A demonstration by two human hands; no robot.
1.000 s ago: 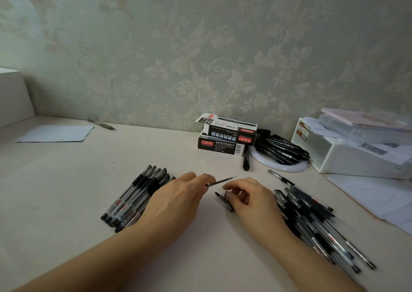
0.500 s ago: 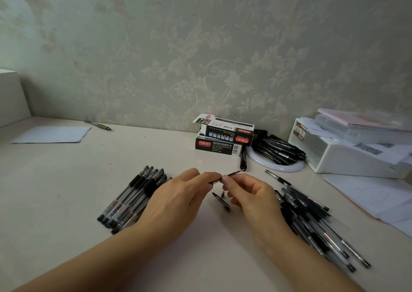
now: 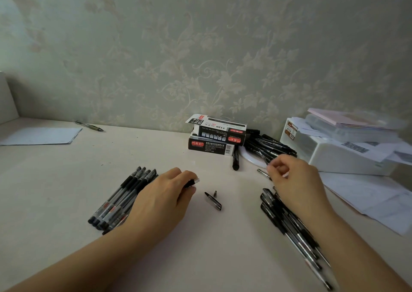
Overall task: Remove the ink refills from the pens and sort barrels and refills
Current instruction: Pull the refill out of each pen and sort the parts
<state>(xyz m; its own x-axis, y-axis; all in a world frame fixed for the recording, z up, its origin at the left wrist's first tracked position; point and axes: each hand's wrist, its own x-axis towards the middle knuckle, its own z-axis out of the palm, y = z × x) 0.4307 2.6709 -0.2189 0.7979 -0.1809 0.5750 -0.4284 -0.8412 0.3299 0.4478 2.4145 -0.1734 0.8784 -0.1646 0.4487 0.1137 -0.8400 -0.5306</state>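
Note:
My left hand [image 3: 165, 196] grips a pen barrel [image 3: 193, 182], whose clear open end pokes out past my fingertips. My right hand [image 3: 294, 180] pinches a thin ink refill [image 3: 264, 159] and holds it up near the white plate [image 3: 250, 160] heaped with black pens. Between my hands a black pen cap [image 3: 213, 200] and a small tip cone [image 3: 215, 193] lie on the desk. A row of pens [image 3: 124, 197] lies to the left, partly under my left forearm. Another pile of pens [image 3: 289, 227] sits under my right wrist.
Two stacked pen boxes [image 3: 217, 139] stand at the back centre, a loose black pen [image 3: 235, 161] in front. A white storage box [image 3: 338, 155] with papers is at the right, loose sheets [image 3: 383, 200] beside it. Paper [image 3: 42, 135] and a pen [image 3: 89, 125] lie far left.
My right hand has pulled the refill out of the barrel and carried it right and back toward the plate. My left hand keeps the barrel and stays put.

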